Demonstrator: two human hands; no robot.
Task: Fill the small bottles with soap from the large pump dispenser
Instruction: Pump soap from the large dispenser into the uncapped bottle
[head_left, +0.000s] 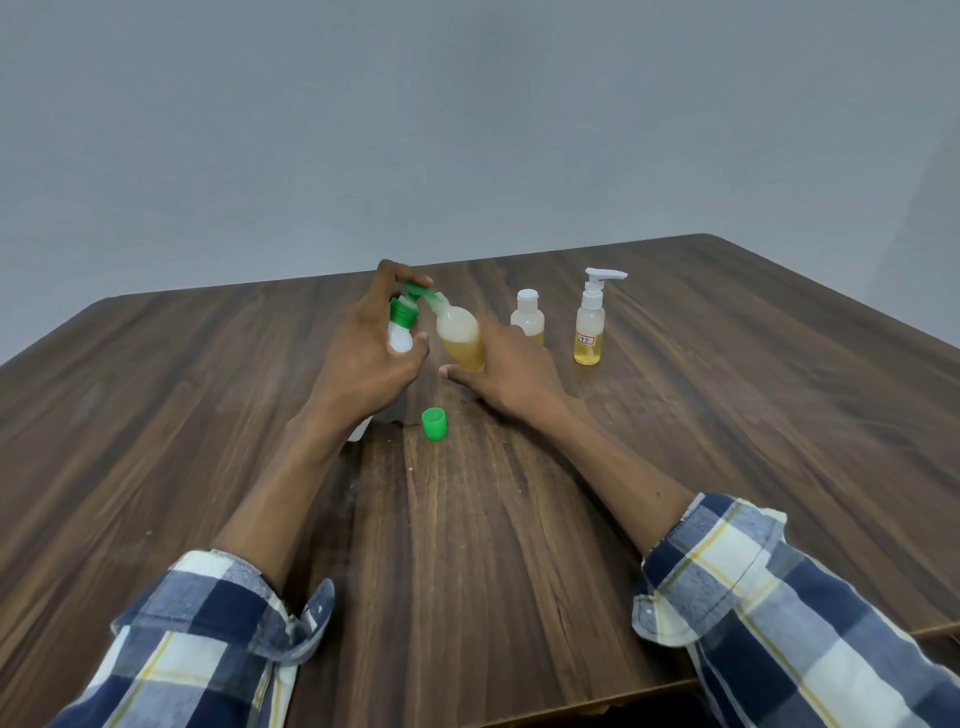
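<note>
Filling is the step in hand: the left hand (363, 353) grips the green-pump dispenser (401, 332), fingers on its pump head, at the tabletop (727, 467) middle. The right hand (511, 371) holds the half-full small bottle (460, 338) tilted under the spout. Next, I judge, more pumping, then the green cap (434, 424), lying nearer.

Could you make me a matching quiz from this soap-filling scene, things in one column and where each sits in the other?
Things:
1. green cap
2. small open bottle
3. white pump bottle
4. flip-cap bottle

Places or states:
A. held tilted in the right hand, under the green spout
B. standing farthest right on the table
C. lying loose on the table between the forearms
D. standing capped behind the right hand

Pairs: 1-C, 2-A, 3-B, 4-D
</note>
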